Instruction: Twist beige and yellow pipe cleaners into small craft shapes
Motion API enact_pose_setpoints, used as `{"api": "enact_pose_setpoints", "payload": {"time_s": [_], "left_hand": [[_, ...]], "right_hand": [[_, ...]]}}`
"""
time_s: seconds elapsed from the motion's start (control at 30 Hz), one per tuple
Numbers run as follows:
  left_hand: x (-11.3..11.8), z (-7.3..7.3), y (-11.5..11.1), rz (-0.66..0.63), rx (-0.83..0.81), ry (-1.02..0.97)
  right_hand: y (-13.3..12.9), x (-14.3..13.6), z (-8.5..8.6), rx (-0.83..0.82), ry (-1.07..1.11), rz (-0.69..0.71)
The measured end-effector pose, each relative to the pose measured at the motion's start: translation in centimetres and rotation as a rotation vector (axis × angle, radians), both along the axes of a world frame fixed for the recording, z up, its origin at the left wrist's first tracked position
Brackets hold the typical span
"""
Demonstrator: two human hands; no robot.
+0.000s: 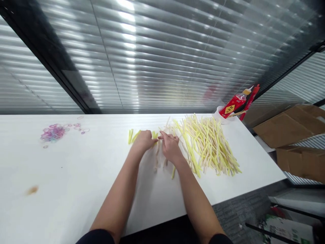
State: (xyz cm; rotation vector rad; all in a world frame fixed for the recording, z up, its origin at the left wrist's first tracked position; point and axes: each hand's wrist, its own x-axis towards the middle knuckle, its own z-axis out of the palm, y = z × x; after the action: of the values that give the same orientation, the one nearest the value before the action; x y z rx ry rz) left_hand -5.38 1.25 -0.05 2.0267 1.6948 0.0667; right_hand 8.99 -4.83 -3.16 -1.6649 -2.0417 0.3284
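My left hand (145, 140) is closed, thumb and fingers pressed on a pipe cleaner, with fuzzy yellow ends showing by the thumb. Just to its right, my right hand (170, 145) pinches at the same spot, its fingertips almost meeting the left thumb. Beige pipe cleaners (156, 159) trail below and between the hands; the exact grip is partly hidden by the fingers. Short yellow pieces (130, 136) lie left of my left hand. A broad pile of long yellow and beige pipe cleaners (210, 144) spreads to the right of my right hand.
Small pink, purple and bluish rings (53, 133) lie heaped at the table's left. A white cup (220, 118) holding a red bottle (233, 105) stands at the back right. Blinds (152, 67) rise behind the white table (83, 183). Cardboard boxes (291, 123) stand beyond its right edge.
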Motion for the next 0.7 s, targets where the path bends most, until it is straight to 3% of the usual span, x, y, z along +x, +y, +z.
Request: {"api": "enact_pose_setpoints", "payload": {"time_s": [0.17,0.33,0.47,0.57,0.63,0.7], "left_hand": [[1.7,-0.2,-1.3,0.047,0.055,0.053],[2.9,0.5,-3.4,0.099,0.109,0.08],[2.0,1.0,-5.3,0.098,0.125,0.076],[-2.6,1.8,-5.8,0.076,0.082,0.056],[-8.0,3.1,-5.8,0.12,0.038,0.071],[-14.7,4.9,-5.9,0.268,0.03,0.139]], "right_hand": [[0.0,0.3,0.3,0.054,0.081,-0.044],[-0.1,0.3,0.0,0.111,0.114,-0.022],[-0.1,0.2,-0.5,0.158,0.128,-0.008],[-0.1,0.5,-1.0,0.156,0.148,0.0],[0.0,0.8,-1.3,0.168,0.162,-0.015],[0.0,1.1,-1.5,0.178,0.173,-0.03]]}}
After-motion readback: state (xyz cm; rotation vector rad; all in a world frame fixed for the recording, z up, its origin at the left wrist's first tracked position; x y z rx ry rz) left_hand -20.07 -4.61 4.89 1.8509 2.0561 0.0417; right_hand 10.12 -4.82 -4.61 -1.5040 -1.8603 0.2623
